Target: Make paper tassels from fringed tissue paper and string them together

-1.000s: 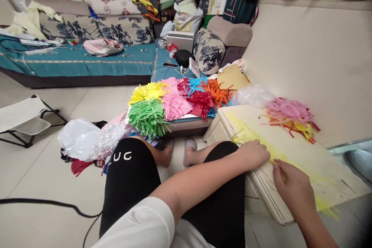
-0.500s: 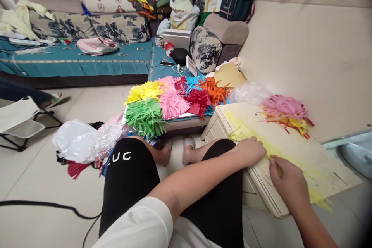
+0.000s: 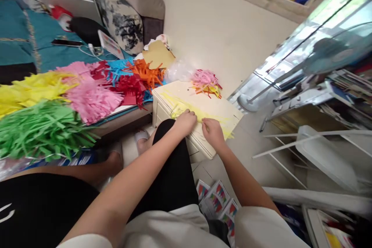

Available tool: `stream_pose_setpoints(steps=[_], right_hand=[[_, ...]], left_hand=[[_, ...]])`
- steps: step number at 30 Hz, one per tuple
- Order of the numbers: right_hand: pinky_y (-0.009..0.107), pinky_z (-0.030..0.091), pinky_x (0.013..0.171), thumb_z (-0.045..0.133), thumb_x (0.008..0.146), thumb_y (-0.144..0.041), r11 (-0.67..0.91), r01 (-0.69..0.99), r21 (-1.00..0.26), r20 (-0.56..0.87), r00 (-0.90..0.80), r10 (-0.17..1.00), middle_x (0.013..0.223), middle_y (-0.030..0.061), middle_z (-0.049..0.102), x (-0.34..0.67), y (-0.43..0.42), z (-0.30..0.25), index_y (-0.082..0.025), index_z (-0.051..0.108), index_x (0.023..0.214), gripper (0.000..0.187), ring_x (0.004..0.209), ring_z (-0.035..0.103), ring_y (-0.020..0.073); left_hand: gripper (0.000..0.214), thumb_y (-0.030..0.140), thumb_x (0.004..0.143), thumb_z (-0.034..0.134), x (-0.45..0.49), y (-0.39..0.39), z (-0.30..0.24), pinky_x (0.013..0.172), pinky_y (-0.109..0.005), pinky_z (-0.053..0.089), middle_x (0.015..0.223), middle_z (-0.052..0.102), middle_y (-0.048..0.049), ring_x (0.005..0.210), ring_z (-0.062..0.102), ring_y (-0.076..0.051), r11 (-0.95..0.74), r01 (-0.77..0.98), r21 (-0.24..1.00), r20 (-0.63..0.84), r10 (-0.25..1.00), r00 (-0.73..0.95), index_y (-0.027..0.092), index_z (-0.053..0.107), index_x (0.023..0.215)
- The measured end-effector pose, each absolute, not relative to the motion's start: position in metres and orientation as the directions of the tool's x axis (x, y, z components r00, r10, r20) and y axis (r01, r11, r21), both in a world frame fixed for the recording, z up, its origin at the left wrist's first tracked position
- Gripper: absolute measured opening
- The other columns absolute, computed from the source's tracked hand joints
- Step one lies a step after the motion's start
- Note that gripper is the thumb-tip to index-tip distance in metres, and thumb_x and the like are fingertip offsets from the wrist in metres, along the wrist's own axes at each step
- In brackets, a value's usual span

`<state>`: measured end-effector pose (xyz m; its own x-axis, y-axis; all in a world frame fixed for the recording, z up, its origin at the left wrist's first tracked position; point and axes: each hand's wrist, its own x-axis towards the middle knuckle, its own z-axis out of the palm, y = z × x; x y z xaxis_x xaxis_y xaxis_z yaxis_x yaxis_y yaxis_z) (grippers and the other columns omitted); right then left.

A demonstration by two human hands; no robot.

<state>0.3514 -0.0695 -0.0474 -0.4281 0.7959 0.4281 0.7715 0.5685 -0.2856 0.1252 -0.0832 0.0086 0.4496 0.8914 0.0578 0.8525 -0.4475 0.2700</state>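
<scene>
Both of my hands rest on a long yellow paper strip (image 3: 180, 105) that lies across a cream board (image 3: 203, 100) in front of my knees. My left hand (image 3: 185, 121) presses down on the strip with its fingers curled. My right hand (image 3: 213, 131) is closed in a pinch just to its right, at the strip; in the earlier views it holds a thin stick-like tool, which I cannot make out now. A small heap of pink, orange and yellow paper fringe (image 3: 205, 82) sits at the board's far corner.
Piles of fringed paper lie to the left: green (image 3: 43, 130), yellow (image 3: 31, 91), pink (image 3: 90, 99), red (image 3: 132, 89), orange (image 3: 147, 73). A teal sofa (image 3: 17, 42) stands behind them. A fan (image 3: 328, 52) and white racks (image 3: 319, 151) crowd the right. Small packets (image 3: 216, 199) lie on the floor.
My head has swung right and down, so the sofa slid out and the fan and racks came in. Both hands stay on the yellow strip, now closer together.
</scene>
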Motion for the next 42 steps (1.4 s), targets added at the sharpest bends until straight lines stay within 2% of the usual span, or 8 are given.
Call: stream_pose_setpoints(steps=[7, 18, 42], right_hand=[[0.058, 0.058, 0.118, 0.056, 0.113, -0.025, 0.541, 0.782, -0.311, 0.393, -0.412, 0.822, 0.13, 0.018, 0.088, 0.349, -0.072, -0.049, -0.021, 0.084, 0.117, 0.028, 0.122, 0.08, 0.0359], [0.057, 0.058, 0.119, 0.054, 0.115, -0.026, 0.531, 0.792, -0.3, 0.375, -0.414, 0.83, 0.13, 0.0166, 0.088, 0.349, -0.075, -0.048, -0.022, 0.084, 0.121, 0.031, 0.121, 0.08, 0.0346], [0.059, 0.057, 0.122, 0.059, 0.113, -0.023, 0.522, 0.79, -0.321, 0.365, -0.406, 0.838, 0.133, 0.0181, 0.088, 0.35, -0.073, -0.049, -0.022, 0.085, 0.119, 0.027, 0.128, 0.081, 0.036]], left_hand=[[0.037, 0.003, 0.111, 0.048, 0.124, -0.084, 0.005, 0.113, -0.039, 0.055, 0.131, 0.08, -0.0191, 0.13, 0.065, -0.032, -0.423, 0.87, 0.253, 0.044, 0.904, 0.426, 0.009, 0.082, 0.124], [0.037, 0.002, 0.108, 0.048, 0.125, -0.083, 0.001, 0.111, -0.039, 0.055, 0.128, 0.079, -0.0185, 0.125, 0.065, -0.031, -0.425, 0.87, 0.249, 0.054, 0.903, 0.426, 0.012, 0.082, 0.12], [0.038, 0.003, 0.11, 0.047, 0.126, -0.082, 0.0, 0.114, -0.039, 0.054, 0.128, 0.079, -0.0193, 0.125, 0.065, -0.031, -0.435, 0.868, 0.239, 0.066, 0.899, 0.433, 0.01, 0.083, 0.121]])
